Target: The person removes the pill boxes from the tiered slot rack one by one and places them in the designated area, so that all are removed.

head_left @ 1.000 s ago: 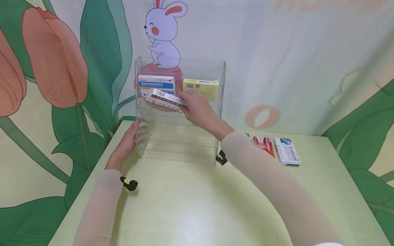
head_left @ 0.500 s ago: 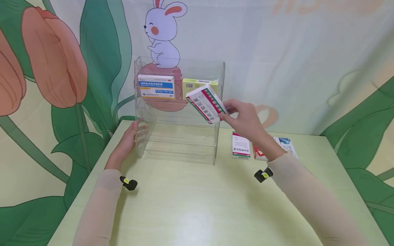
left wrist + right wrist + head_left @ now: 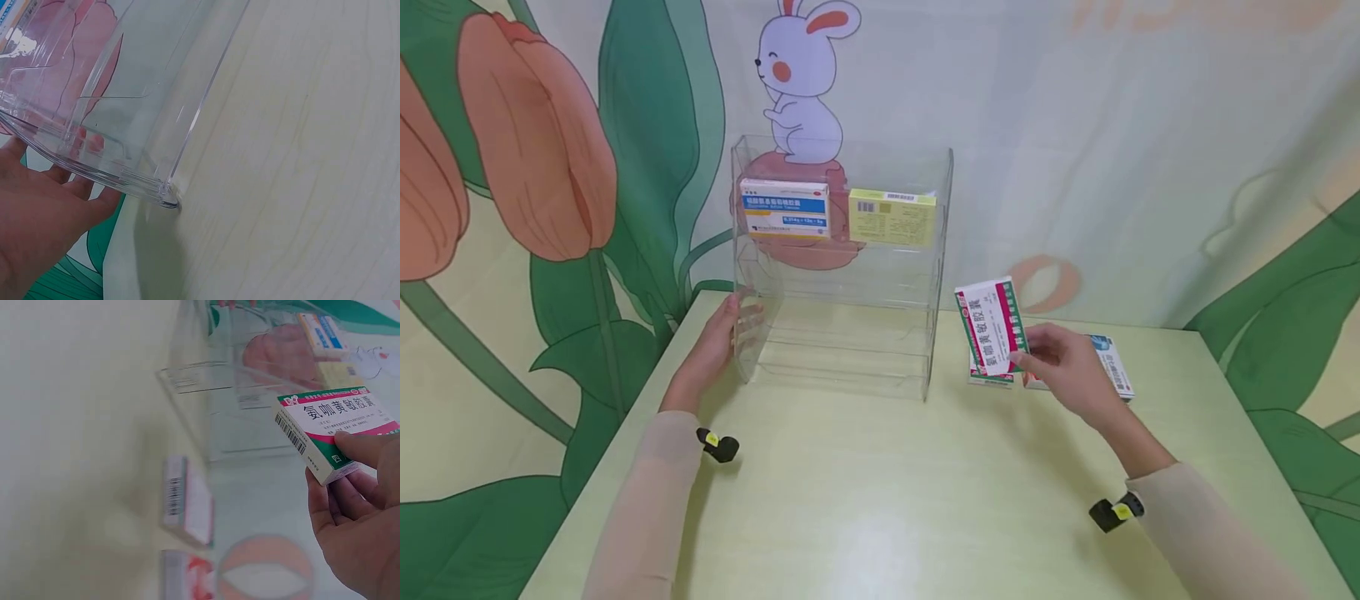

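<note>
My right hand [image 3: 1067,367] pinches a white, green and magenta medicine box [image 3: 988,325] between thumb and fingers, raised over the table right of a clear acrylic rack [image 3: 842,382]. In the right wrist view the box [image 3: 340,422] shows its large printed face, the thumb lying on top. My left hand [image 3: 709,342] rests against the rack's left side panel. Some of its fingertips show through the clear plastic. On the rack's upper tier stand a blue-and-white medicine box [image 3: 784,208] at left and a yellow one [image 3: 891,218] at right.
Right of the rack, a similar green-and-magenta box [image 3: 992,380] lies on the table [image 3: 850,500], partly covered by the held one. Beside it are a red box [image 3: 1034,382], mostly hidden by my hand, and a white-and-blue box [image 3: 1114,367]. A printed curtain [image 3: 1037,125] hangs behind.
My right hand has carried the medicine box away from the rack's upper tier, rightward and down, turning its printed face forward. The left hand stays at the rack's side.
</note>
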{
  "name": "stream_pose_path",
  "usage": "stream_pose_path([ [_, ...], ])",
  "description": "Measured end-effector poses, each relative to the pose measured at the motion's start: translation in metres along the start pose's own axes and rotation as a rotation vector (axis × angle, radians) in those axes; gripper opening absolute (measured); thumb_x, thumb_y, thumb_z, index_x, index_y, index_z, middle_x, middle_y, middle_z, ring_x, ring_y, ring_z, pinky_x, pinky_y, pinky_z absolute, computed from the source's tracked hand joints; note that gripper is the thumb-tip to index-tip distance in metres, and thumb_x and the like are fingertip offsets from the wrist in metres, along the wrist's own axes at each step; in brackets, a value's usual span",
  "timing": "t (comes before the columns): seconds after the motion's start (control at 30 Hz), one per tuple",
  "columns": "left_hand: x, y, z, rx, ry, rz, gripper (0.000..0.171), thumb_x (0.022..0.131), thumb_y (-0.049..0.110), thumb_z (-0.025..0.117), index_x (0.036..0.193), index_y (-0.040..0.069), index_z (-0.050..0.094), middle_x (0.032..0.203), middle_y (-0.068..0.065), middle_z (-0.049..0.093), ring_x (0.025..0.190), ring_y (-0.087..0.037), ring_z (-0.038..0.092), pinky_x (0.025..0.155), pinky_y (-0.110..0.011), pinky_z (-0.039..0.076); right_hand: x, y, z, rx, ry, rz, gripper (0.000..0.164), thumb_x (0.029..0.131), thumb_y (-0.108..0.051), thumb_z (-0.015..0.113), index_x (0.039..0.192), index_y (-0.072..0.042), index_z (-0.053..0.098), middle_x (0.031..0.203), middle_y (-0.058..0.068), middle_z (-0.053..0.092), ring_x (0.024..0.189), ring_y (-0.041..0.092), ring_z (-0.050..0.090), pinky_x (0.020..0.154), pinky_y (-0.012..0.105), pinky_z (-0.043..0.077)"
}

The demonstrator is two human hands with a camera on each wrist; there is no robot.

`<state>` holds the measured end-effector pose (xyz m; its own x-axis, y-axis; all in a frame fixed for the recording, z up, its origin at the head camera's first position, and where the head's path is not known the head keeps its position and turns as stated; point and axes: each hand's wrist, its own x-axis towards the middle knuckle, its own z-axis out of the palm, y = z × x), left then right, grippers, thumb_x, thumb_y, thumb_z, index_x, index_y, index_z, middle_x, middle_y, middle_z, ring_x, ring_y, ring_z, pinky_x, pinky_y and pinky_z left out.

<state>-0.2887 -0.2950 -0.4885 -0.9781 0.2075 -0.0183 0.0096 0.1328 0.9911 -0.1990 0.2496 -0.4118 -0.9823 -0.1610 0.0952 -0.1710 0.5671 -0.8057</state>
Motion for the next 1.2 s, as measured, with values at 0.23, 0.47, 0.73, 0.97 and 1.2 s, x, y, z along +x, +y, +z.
stream_pose_path([
  [0.23,0.000,0.001,0.000,0.009,-0.001,0.002,0.073,0.110,0.065,0.020,0.172,0.028,0.011,0.171,-0.020,0.026,0.159,-0.037,0.025,0.127,-0.062,0.020,-0.028,0.041,0.003,0.060,-0.078,0.141,0.043,0.102,-0.019,0.075,0.135,0.002,0.058,0.125,0.019,0.066,0.108,0.030,0.065,0.085,0.016,0.056],
  [0.47,-0.001,0.004,0.001,0.009,-0.001,0.002,0.074,0.110,0.066,0.020,0.172,0.027,0.011,0.171,-0.022,0.026,0.158,-0.038,0.026,0.126,-0.062,0.021,-0.042,0.066,0.011,0.068,-0.151,0.248,0.050,0.100,-0.024,0.078,0.136,0.002,0.055,0.125,0.017,0.063,0.107,0.026,0.063,0.085,0.017,0.056],
  [0.73,-0.001,0.004,0.002,0.011,-0.002,-0.018,0.073,0.109,0.066,0.020,0.172,0.030,0.010,0.172,-0.020,0.024,0.159,-0.038,0.023,0.127,-0.063,0.019,-0.052,0.075,0.028,0.156,-0.234,0.368,0.048,0.098,-0.020,0.079,0.132,0.005,0.056,0.110,0.013,0.067,0.095,0.023,0.062,0.078,0.026,0.057],
  [0.97,0.000,0.003,0.001,0.012,-0.004,-0.019,0.073,0.109,0.067,0.020,0.172,0.032,0.011,0.172,-0.020,0.024,0.160,-0.038,0.023,0.127,-0.063,0.019,-0.056,0.074,0.034,0.056,-0.231,0.409,0.051,0.095,-0.028,0.083,0.128,0.004,0.061,0.103,0.010,0.069,0.089,0.023,0.063,0.076,0.029,0.057],
  [1.2,0.000,0.001,0.001,0.003,0.001,-0.005,0.074,0.109,0.066,0.019,0.172,0.029,0.011,0.171,-0.022,0.025,0.159,-0.039,0.024,0.126,-0.063,0.020,-0.053,0.071,0.033,-0.129,-0.247,0.370,0.045,0.093,-0.030,0.085,0.120,0.002,0.069,0.094,0.007,0.070,0.081,0.022,0.063,0.074,0.032,0.056],
])
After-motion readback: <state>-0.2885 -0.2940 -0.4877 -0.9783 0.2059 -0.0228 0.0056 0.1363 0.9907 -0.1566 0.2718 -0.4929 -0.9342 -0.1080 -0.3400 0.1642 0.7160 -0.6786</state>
